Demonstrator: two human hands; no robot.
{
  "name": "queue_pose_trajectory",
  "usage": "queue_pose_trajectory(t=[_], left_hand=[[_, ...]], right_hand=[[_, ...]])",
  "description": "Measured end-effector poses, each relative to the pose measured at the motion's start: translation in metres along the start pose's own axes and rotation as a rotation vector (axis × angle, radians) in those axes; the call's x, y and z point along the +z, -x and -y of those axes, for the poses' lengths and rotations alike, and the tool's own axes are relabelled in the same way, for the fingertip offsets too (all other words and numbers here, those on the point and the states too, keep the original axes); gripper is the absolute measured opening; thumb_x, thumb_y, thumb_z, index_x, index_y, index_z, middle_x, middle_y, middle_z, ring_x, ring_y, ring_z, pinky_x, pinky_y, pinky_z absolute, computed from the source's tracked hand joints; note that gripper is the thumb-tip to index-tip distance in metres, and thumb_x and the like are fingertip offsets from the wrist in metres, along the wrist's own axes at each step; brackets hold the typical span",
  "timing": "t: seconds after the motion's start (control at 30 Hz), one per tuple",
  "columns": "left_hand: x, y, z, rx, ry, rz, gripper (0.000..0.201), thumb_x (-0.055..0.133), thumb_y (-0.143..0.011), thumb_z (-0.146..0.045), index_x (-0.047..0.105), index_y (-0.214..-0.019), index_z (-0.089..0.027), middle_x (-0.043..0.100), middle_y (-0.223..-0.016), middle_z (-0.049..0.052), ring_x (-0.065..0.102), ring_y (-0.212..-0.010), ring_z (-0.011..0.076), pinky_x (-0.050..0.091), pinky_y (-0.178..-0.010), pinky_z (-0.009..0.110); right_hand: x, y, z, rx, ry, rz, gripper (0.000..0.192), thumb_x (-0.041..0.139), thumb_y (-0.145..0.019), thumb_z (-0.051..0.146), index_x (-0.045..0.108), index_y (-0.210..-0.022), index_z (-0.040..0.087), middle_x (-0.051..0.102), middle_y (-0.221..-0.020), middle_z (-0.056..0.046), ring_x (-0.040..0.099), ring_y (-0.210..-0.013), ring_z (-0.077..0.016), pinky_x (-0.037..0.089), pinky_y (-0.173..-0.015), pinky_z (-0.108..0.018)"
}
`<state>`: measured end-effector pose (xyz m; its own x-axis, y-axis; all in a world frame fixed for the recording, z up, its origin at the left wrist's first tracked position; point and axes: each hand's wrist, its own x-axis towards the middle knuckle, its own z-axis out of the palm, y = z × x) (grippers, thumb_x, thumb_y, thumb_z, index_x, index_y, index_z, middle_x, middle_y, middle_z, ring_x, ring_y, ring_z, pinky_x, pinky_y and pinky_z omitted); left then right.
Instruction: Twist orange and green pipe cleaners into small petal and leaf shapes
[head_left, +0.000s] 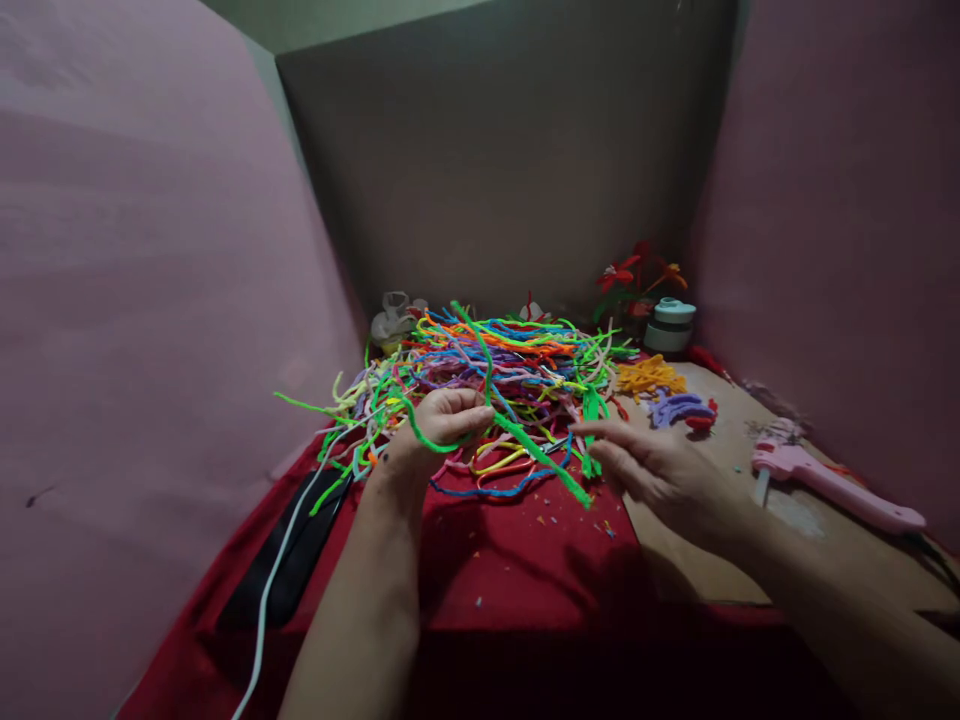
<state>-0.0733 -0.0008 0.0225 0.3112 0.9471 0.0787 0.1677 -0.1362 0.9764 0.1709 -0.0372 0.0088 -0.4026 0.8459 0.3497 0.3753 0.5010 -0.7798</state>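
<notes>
My left hand (448, 418) is closed, with the thumb and fingers pinching a bright green pipe cleaner (541, 458). Lengths of it stick up, curl to the left and slant down to the right from the grip. To the right, my right hand (656, 475) has its fingers stretched out and apart, with nothing visible in them. Its fingertips are close to a bundle of green pipe cleaners (592, 425); whether they touch it I cannot tell. Below the left hand's green strand lies a pair of scissors (501, 462) with yellow and orange handles.
A big tangled heap of coloured pipe cleaners (517, 350) covers the back of the red cloth (510, 570). At right, a pink glue gun (840, 485) lies on a brown board, with yellow pieces (651, 376) and purple pieces (675, 408) beyond. A white cable (271, 580) runs along the left.
</notes>
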Motion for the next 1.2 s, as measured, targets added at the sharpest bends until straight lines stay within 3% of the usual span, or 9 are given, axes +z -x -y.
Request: queue_pose_trajectory(t=[0.07,0.13,0.23,0.33,0.43,0.6,0.7,1.0,1.2], left_hand=[[0.002,0.001,0.001,-0.015,-0.055,0.112,0.028,0.062,-0.074,-0.036,0.050,-0.060,-0.014,0.048,-0.044,-0.004,0.042,-0.036,0.0053,0.029,-0.038,0.018],[0.006,0.001,0.001,-0.027,-0.095,0.206,0.028,0.062,-0.075,-0.037,0.052,-0.062,-0.014,0.046,-0.044,-0.004,0.041,-0.036,0.0052,0.028,-0.037,0.018],[0.012,0.000,0.002,-0.020,-0.100,0.265,0.028,0.062,-0.074,-0.038,0.052,-0.064,-0.014,0.045,-0.046,-0.005,0.041,-0.037,0.0051,0.030,-0.038,0.018],[0.014,0.000,0.001,-0.051,-0.092,0.266,0.029,0.064,-0.073,-0.039,0.052,-0.064,-0.013,0.046,-0.047,-0.004,0.042,-0.037,0.0054,0.032,-0.038,0.018],[0.012,-0.001,0.001,-0.061,-0.077,0.231,0.028,0.065,-0.072,-0.038,0.054,-0.069,-0.013,0.047,-0.047,-0.004,0.042,-0.036,0.0054,0.031,-0.037,0.018],[0.015,-0.003,0.006,0.007,0.031,0.152,0.027,0.065,-0.071,-0.038,0.056,-0.070,-0.012,0.047,-0.046,-0.005,0.042,-0.036,0.0060,0.032,-0.036,0.018],[0.017,-0.005,0.010,0.017,0.037,0.136,0.028,0.066,-0.070,-0.039,0.056,-0.069,-0.013,0.047,-0.045,-0.005,0.042,-0.035,0.0064,0.031,-0.035,0.018],[0.019,-0.008,0.006,0.053,-0.009,-0.008,0.022,0.069,-0.065,-0.033,0.063,-0.066,-0.012,0.054,-0.051,-0.002,0.042,-0.043,0.0060,0.030,-0.043,0.019],[0.024,-0.010,0.009,0.040,0.045,-0.093,0.021,0.070,-0.064,-0.032,0.064,-0.065,-0.012,0.050,-0.048,-0.004,0.037,-0.042,0.0048,0.024,-0.042,0.020]], right_hand=[[-0.006,-0.008,0.014,-0.264,0.209,-0.123,0.024,0.048,-0.087,0.025,0.064,-0.105,0.020,0.064,-0.074,-0.005,0.055,-0.067,-0.0149,0.042,-0.061,-0.028],[-0.004,-0.020,0.025,-0.523,0.390,-0.064,0.028,0.043,-0.088,0.015,0.063,-0.107,0.021,0.066,-0.097,-0.007,0.055,-0.086,-0.0179,0.042,-0.073,-0.031],[0.007,-0.038,0.034,-0.654,0.704,0.022,0.027,0.041,-0.087,0.011,0.064,-0.099,0.016,0.064,-0.102,-0.010,0.051,-0.090,-0.0204,0.040,-0.076,-0.035],[0.016,-0.047,0.032,-0.597,0.903,0.025,0.020,0.048,-0.085,0.015,0.065,-0.074,0.014,0.064,-0.077,-0.010,0.048,-0.082,-0.0218,0.036,-0.073,-0.036],[0.020,-0.046,0.027,-0.502,0.844,-0.015,0.026,0.049,-0.084,0.017,0.063,-0.063,0.015,0.061,-0.065,-0.008,0.046,-0.072,-0.0187,0.033,-0.066,-0.033],[0.026,-0.036,0.021,-0.047,0.413,-0.054,0.021,0.052,-0.080,0.024,0.066,-0.067,0.014,0.057,-0.059,-0.004,0.043,-0.056,-0.0124,0.028,-0.053,-0.028],[0.030,-0.034,0.020,0.130,0.089,-0.023,0.022,0.052,-0.079,0.025,0.062,-0.064,0.012,0.049,-0.054,0.000,0.040,-0.052,-0.0094,0.029,-0.050,-0.025],[0.027,-0.039,0.016,0.266,-0.229,0.145,0.023,0.056,-0.074,0.025,0.059,-0.055,0.012,0.038,-0.043,0.006,0.033,-0.042,-0.0053,0.025,-0.042,-0.021],[0.036,-0.043,0.014,0.402,-0.554,0.130,0.018,0.052,-0.079,0.020,0.058,-0.064,0.013,0.063,-0.058,-0.004,0.056,-0.046,-0.0103,0.046,-0.050,-0.024]])
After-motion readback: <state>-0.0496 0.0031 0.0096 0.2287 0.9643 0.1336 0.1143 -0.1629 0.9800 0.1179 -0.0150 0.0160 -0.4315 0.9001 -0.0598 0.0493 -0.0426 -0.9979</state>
